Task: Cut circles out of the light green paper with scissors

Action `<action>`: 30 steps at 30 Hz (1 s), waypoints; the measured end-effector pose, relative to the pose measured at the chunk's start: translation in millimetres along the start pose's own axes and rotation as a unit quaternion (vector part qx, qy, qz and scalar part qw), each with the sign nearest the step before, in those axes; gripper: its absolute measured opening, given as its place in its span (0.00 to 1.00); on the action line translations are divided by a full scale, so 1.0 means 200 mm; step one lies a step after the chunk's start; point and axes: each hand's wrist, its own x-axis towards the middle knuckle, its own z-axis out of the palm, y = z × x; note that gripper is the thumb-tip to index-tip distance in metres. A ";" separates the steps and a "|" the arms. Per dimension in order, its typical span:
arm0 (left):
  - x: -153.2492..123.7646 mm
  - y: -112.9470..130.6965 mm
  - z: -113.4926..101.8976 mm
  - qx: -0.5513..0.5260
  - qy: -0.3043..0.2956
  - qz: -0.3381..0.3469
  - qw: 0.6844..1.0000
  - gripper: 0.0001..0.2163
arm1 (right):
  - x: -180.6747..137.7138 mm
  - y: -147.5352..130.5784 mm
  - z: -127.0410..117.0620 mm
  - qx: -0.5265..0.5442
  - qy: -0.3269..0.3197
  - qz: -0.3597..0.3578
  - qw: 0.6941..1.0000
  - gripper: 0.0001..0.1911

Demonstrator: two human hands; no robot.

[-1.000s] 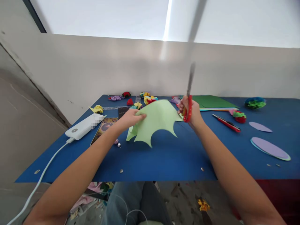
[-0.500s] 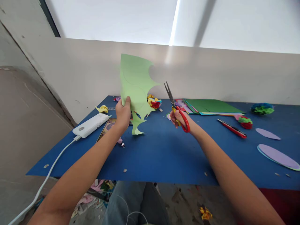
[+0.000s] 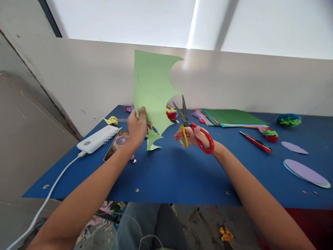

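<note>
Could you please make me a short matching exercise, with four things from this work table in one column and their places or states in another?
Things:
1. Light green sheet
2. Scissors
3. White device
4. Dark green sheet

Places or states:
A. Lying flat towards the far edge of the blue table
B. In the right hand, blades apart
C. Plugged into a white cable
D. Raised in the left hand, curved pieces missing from one side

Right pairs: 1-D, 2-B, 3-C, 4-A.
</note>
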 end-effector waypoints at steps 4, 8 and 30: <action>-0.01 0.02 0.00 0.052 -0.020 0.031 0.998 0.21 | -0.01 -0.03 0.01 -0.022 -0.002 -0.012 1.000 0.45; -0.05 0.04 0.01 0.074 -0.061 0.036 0.995 0.19 | -0.04 -0.09 0.04 -0.112 -0.001 -0.035 0.993 0.43; -0.04 0.06 0.00 0.190 -0.088 0.108 0.972 0.11 | -0.02 -0.06 0.10 0.009 -0.049 -0.014 0.999 0.41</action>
